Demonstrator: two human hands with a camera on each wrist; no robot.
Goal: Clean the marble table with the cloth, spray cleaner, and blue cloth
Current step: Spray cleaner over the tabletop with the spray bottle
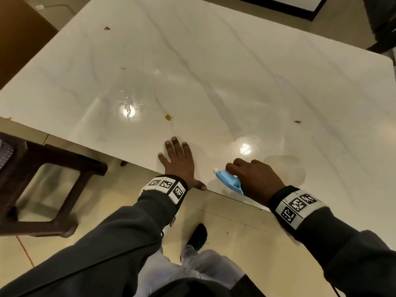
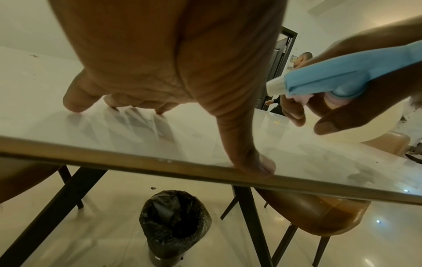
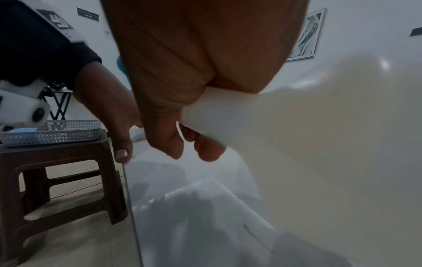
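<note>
Head view showed the right hand gripping a translucent spray bottle with a blue trigger head over the white veined marble table near edge; the left hand lay flat, fingers spread. Spraying seemed underway; next, aiming at the brown crumbs.

Both arms reach in from the bottom of the head view, dark grey sleeves, with a white wristband of black square markers on each wrist. The left hand sits around lower centre, palm down, fingers straight and spread, thumb stretched out sideways along the edge. The right hand is just to the right of it, knuckles up, fingers curled tight around something with a blue and white tip poking out toward the left.
</note>
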